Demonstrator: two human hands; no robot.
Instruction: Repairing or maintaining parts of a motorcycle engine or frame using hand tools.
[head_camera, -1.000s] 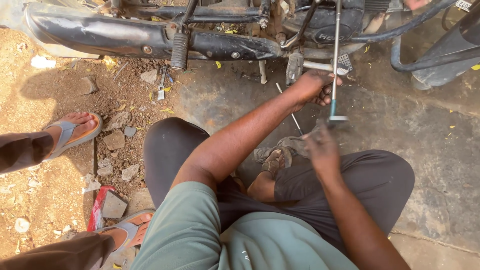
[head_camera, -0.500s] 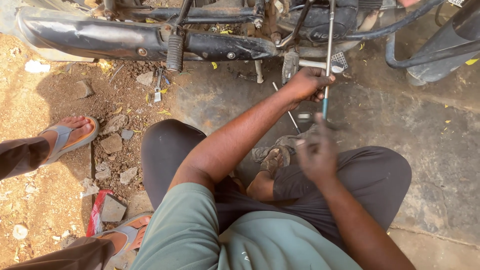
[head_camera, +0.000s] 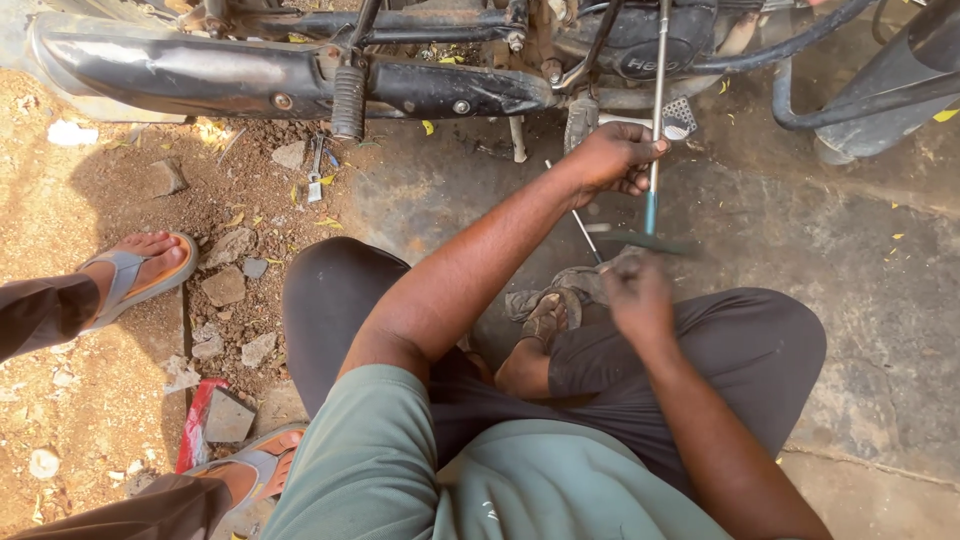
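I squat beside a motorcycle (head_camera: 300, 80). A long T-handle wrench (head_camera: 657, 100) runs from the engine area down toward me. My left hand (head_camera: 610, 160) is closed around its steel shaft, just above the blue lower section. My right hand (head_camera: 635, 290) is motion-blurred right under the wrench's crossbar (head_camera: 645, 241), fingertips at the bar; the blur hides the grip. A thin metal rod (head_camera: 580, 222) lies on the ground under my left wrist.
The motorcycle's exhaust pipe (head_camera: 180, 75) and footpeg (head_camera: 347, 100) span the top. Stones and small tools (head_camera: 316, 170) lie on the dirt at left. Another person's sandalled feet (head_camera: 135, 268) stand at left and lower left (head_camera: 250, 470). A tyre (head_camera: 880, 90) is at upper right.
The crossbar has turned and sits a little differently under the shaft. My right hand has stayed close below it, blurred. My left hand keeps its hold on the shaft.
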